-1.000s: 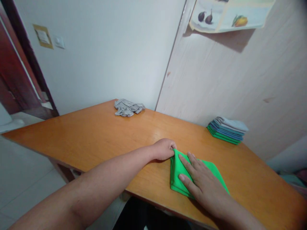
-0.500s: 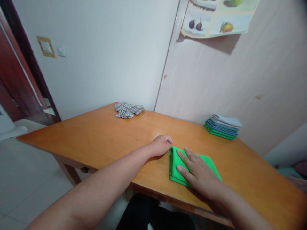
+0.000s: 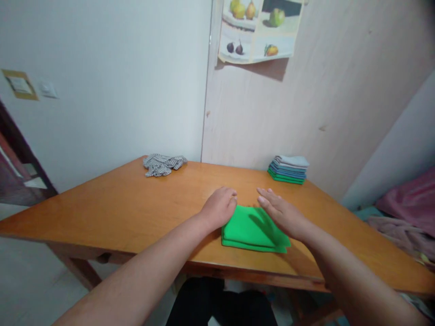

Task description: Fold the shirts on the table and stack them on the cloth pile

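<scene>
A folded green cloth [image 3: 253, 231] lies flat near the table's front edge, its layers showing along the front. At its back left corner my left hand [image 3: 221, 206] has its fingers curled and closed on the fabric; the fingertips are partly hidden. My right hand [image 3: 280, 210] is held over the cloth's right side, fingers stretched out together and the palm facing down and inward. It grips nothing and casts a shadow on the green fabric.
The wooden table [image 3: 118, 208] stands against the wall. A crumpled striped cloth [image 3: 162, 164] lies at its back left. A stack of folded cloths [image 3: 288, 170], grey, blue and green, sits at the back right. A fruit poster [image 3: 256, 31] hangs above; pink fabric [image 3: 411, 199] is beyond the right edge.
My right hand has lifted off the cloth, where it lay flat before. My left hand stays by the cloth's left corner. The camera view has turned to the right.
</scene>
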Motion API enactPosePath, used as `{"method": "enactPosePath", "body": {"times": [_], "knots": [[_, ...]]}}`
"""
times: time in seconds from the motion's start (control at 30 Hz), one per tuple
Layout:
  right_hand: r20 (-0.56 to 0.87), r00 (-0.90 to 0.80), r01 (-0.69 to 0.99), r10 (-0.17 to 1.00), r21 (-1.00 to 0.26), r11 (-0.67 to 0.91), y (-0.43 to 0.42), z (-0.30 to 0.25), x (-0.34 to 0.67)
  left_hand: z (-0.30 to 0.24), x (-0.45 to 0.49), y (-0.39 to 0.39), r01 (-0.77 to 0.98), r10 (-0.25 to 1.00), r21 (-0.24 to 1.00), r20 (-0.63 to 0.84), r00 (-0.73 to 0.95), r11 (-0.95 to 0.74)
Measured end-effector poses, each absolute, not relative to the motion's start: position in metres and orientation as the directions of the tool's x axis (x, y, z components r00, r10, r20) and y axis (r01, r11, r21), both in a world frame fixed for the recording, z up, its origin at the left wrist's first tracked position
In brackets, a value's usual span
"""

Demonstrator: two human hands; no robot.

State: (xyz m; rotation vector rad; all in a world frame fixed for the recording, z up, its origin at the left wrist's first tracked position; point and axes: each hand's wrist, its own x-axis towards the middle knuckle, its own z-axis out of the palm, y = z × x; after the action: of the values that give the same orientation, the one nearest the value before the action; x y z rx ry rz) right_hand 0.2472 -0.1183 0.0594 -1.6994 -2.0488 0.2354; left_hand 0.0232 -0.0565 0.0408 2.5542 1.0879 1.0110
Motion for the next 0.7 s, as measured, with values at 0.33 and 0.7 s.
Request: {"method": "enactPosePath", "body": {"times": [0.33,0.7], "knots": [[0.245,0.018,0.802,0.969,-0.582,0.133,-0.119,0.045,0.291,0.039,0.055,-0.093,0.649,0.662,0.154,0.289,0.692,-0.745],[0.199,-0.007,0.909,0.98,-0.408,0.09,-0.118,0.044,0.266,0.024,0.044,-0.095,0.682,0.688,0.1,0.163,0.707,-0.724]]}}
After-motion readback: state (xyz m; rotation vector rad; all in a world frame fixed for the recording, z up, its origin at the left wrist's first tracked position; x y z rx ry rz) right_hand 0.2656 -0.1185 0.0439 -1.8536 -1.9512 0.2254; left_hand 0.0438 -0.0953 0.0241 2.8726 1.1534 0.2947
